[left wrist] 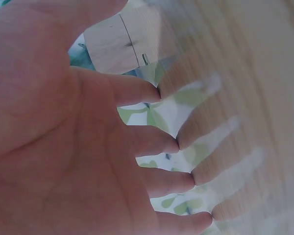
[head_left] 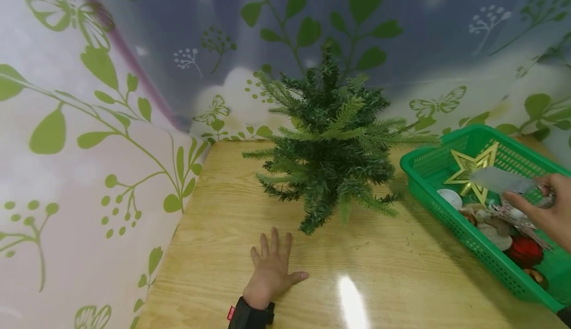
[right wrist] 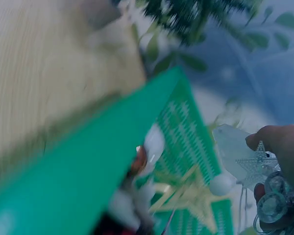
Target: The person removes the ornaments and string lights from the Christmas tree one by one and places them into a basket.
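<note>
My left hand (head_left: 272,272) rests on the wooden table with its fingers spread. Its fingertips (left wrist: 179,182) touch the tabletop in the left wrist view. Just beyond them stands a small artificial Christmas tree (head_left: 330,145). Over the green basket (head_left: 450,220) at the right, my right hand (head_left: 546,210) holds a string of lights (right wrist: 272,205) with clear star and ball pieces. A flat translucent case (head_left: 499,178) juts out from the fingers with it. In the basket below lie a gold star (head_left: 475,165), a white ball (head_left: 450,198) and a dark red ornament (head_left: 525,250).
Patterned wall covering (head_left: 89,136) with green leaves and butterflies rises at the left and behind the tree. The basket takes up the table's right side. Bright light reflects off the wooden tabletop (head_left: 392,269) in front.
</note>
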`<move>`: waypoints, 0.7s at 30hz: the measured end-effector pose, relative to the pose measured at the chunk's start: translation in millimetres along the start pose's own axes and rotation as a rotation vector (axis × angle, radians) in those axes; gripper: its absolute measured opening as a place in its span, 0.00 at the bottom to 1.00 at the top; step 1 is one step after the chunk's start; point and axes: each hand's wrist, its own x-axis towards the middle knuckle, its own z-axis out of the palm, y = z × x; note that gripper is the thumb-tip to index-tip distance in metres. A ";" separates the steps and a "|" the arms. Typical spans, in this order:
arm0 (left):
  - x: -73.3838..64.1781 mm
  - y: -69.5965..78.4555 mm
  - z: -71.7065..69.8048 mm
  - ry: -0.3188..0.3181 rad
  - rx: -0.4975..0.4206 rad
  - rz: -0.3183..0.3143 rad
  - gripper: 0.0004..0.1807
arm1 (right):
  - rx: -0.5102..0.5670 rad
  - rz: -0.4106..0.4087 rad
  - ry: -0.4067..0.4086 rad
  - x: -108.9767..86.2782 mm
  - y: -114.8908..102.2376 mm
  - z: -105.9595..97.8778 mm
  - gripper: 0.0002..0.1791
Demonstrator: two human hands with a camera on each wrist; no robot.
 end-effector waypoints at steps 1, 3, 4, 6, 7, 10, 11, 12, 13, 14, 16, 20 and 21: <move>0.1 -0.1 0.3 -0.001 0.000 -0.002 0.53 | -0.018 0.014 -0.004 -2.5 24.7 9.9 0.28; 0.1 -0.1 0.8 -0.002 -0.002 -0.006 0.53 | -0.057 0.058 -0.028 -8.2 73.6 30.6 0.29; 0.1 -0.2 1.2 -0.002 -0.005 -0.007 0.53 | -0.071 0.087 -0.047 -11.2 94.6 39.3 0.29; 0.3 -0.2 2.1 -0.004 -0.011 -0.008 0.54 | -0.103 0.141 -0.098 -15.8 124.9 51.3 0.30; 0.5 0.1 2.2 -0.004 -0.012 -0.008 0.54 | -0.109 0.162 -0.119 -16.7 133.8 54.2 0.31; 1.8 0.7 3.6 -0.004 -0.007 -0.005 0.54 | -0.110 0.190 -0.146 -16.3 135.9 52.9 0.32; 1.7 1.1 3.6 -0.003 -0.002 -0.004 0.54 | -0.112 0.200 -0.155 -15.6 128.8 49.7 0.32; 1.6 1.4 3.8 -0.001 -0.002 -0.004 0.54 | -0.105 0.201 -0.158 -14.7 118.7 45.2 0.32; 1.1 1.9 3.7 0.002 -0.002 -0.001 0.54 | -0.100 0.208 -0.167 -13.7 106.3 39.9 0.33; 0.2 2.2 3.8 0.006 -0.018 0.003 0.53 | -0.083 0.214 -0.180 -12.8 91.3 33.4 0.32; -3.1 2.9 2.5 0.014 -0.055 0.022 0.49 | -0.067 0.228 -0.213 -12.0 60.5 20.2 0.33; -11.5 5.7 -5.5 0.060 -0.153 0.089 0.40 | -0.058 0.234 -0.249 -10.7 15.4 2.2 0.34; -13.2 7.0 -8.5 0.079 -0.160 0.110 0.38 | -0.068 0.230 -0.252 -10.4 10.3 0.0 0.35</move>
